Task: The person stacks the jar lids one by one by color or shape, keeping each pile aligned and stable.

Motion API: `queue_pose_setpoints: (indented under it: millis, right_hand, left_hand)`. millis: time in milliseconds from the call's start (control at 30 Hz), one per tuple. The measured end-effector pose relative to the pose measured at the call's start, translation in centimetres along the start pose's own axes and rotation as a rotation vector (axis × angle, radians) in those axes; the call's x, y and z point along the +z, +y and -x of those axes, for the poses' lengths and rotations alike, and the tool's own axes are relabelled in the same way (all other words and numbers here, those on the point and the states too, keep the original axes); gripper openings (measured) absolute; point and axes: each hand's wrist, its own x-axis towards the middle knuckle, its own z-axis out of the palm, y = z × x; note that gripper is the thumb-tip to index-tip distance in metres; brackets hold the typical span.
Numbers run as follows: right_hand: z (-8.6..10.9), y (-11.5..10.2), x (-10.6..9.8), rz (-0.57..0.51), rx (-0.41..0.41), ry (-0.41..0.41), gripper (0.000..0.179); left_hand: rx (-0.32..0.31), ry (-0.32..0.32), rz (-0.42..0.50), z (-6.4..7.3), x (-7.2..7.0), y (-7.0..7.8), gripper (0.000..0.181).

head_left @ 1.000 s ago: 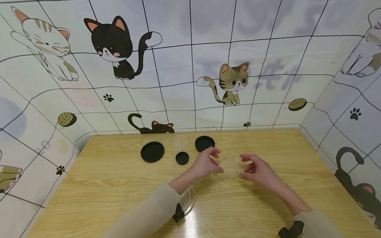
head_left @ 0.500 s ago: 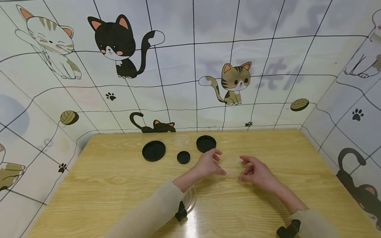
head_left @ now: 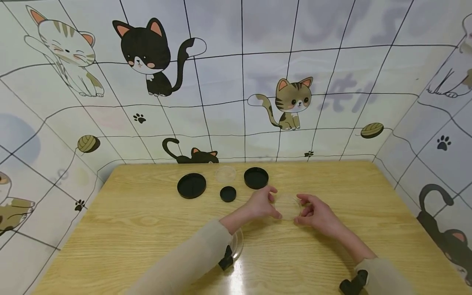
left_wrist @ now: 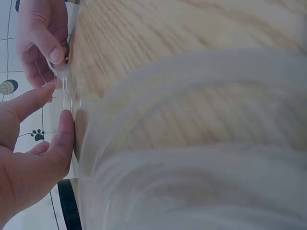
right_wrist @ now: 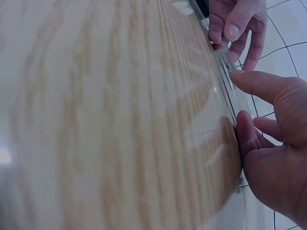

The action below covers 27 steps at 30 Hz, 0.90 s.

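Note:
A shallow, clear round dish point(head_left: 288, 207) lies on the wooden table to the right of the middle, between both hands. My left hand point(head_left: 259, 204) holds its left rim, thumb toward me and fingers on the far side. From the opposite side my right hand point(head_left: 320, 214) holds the right rim with thumb and curved fingers. In the left wrist view, the dish's thin side wall point(left_wrist: 66, 91) shows between the two hands. The right wrist view shows the right thumb and fingertips point(right_wrist: 244, 125) at the edge of that dish, close over the tabletop.
Three black round lids of different sizes, large point(head_left: 191, 185), small point(head_left: 228, 194) and medium point(head_left: 256, 178), lie toward the back. A clear disc point(head_left: 225, 174) sits among them. Clear nested round pieces point(head_left: 239, 241) are partly hidden under the left sleeve. A cat-print cloth point(head_left: 221, 82) stands behind the table.
Both hands have drawn slightly closer together around the clear dish, the left one edging right. The whole head view has shifted a little; the lids stay where they lie.

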Motion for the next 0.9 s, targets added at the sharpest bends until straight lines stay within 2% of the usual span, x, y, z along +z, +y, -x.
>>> queue_pose_setpoints:
  millis: [500,900]
  right_hand:
    - [0.15,0.09,0.01,0.0,0.02,0.005,0.075]
    - [0.68,0.1,-0.24,0.032,-0.032,0.024,0.071]
  left_hand:
    - [0.021,-0.017,-0.025,-0.04,0.17,0.22,0.057]
    - [0.075,-0.051,-0.074,0.4,-0.02,0.51,0.06]
